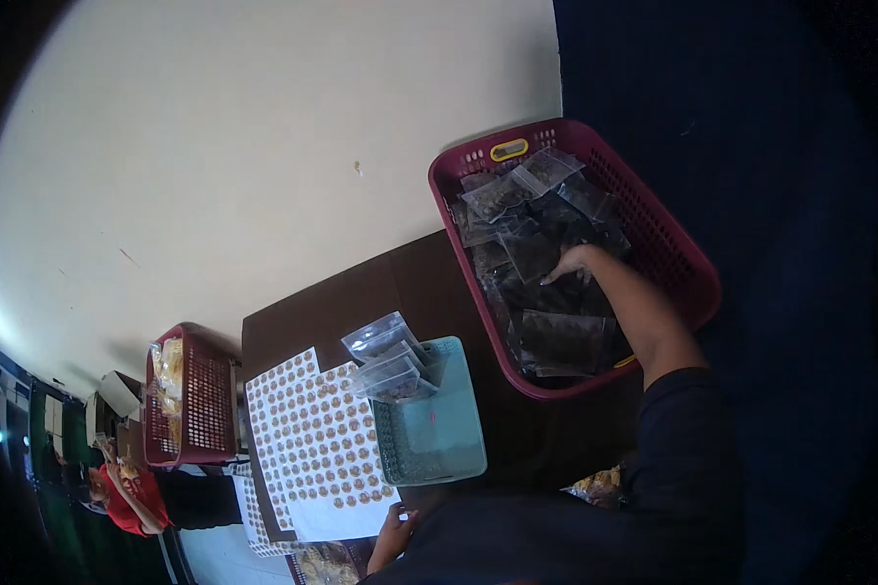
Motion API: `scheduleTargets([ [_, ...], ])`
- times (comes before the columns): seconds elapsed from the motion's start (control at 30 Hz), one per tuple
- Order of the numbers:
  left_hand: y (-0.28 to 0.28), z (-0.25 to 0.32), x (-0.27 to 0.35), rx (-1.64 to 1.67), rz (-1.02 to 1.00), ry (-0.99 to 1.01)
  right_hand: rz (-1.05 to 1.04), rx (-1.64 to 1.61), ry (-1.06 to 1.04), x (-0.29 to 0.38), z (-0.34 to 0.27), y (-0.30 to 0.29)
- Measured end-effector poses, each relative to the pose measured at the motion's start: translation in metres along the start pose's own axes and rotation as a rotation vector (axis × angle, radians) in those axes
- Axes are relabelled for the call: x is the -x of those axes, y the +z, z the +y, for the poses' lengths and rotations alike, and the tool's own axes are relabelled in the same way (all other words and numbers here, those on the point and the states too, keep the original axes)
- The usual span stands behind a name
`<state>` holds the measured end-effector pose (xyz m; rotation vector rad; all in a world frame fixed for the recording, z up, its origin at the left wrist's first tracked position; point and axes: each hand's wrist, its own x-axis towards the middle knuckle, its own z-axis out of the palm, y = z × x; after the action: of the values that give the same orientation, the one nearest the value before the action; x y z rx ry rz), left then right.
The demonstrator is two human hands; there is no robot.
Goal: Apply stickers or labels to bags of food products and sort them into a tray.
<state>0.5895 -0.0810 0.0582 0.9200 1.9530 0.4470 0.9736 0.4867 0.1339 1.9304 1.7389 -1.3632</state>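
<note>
My right hand (573,265) reaches down among dark-filled zip-lock plastic bags (567,340) inside a large maroon plastic basket (691,292). Its thumb is apart from the fingers, which are partly hidden, so a grip on a bag cannot be made out. Low in the view, my left hand (394,537) is beside the lower edge of white sheets of round stickers (322,431). A small white bit shows at its fingertips; whether it is held is unclear. Between the hands sits a light teal plastic basket (439,446), with several clear zip-lock bags (395,362) leaning over its rim.
The brown table (351,300) meets a pale wall (263,146). Another maroon basket (208,398) with packed bags stands beyond the table. A person in a red shirt (133,501) is farther off. Filled plastic packs (325,563) lie low, and another pack (598,486) is near my right arm.
</note>
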Motion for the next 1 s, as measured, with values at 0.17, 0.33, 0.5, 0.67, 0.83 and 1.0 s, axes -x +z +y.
scheduleTargets([
  [0.17, 0.002, -0.017, -0.001, 0.013, -0.013, 0.017, -0.105, 0.234, -0.084, -0.01, -0.009, 0.002],
  [0.33, 0.001, -0.011, 0.004, 0.011, -0.012, 0.009, -0.042, 0.267, -0.284, 0.012, -0.021, -0.028],
  [0.5, 0.025, 0.014, 0.008, 0.07, -0.014, -0.01, -0.06, 0.038, -0.405, 0.061, -0.023, -0.079],
  [0.67, 0.025, -0.028, 0.002, 0.086, 0.013, 0.023, -0.004, -0.129, -0.561, 0.135, -0.037, -0.107],
  [0.83, -0.025, -0.021, 0.027, 0.04, 0.029, -0.015, 0.638, -0.361, -1.174, 0.212, -0.081, -0.052],
  [1.0, -0.086, -0.021, 0.058, 0.907, -0.354, 0.24, 0.909, 0.012, -1.409, 0.325, -0.12, 0.086],
])
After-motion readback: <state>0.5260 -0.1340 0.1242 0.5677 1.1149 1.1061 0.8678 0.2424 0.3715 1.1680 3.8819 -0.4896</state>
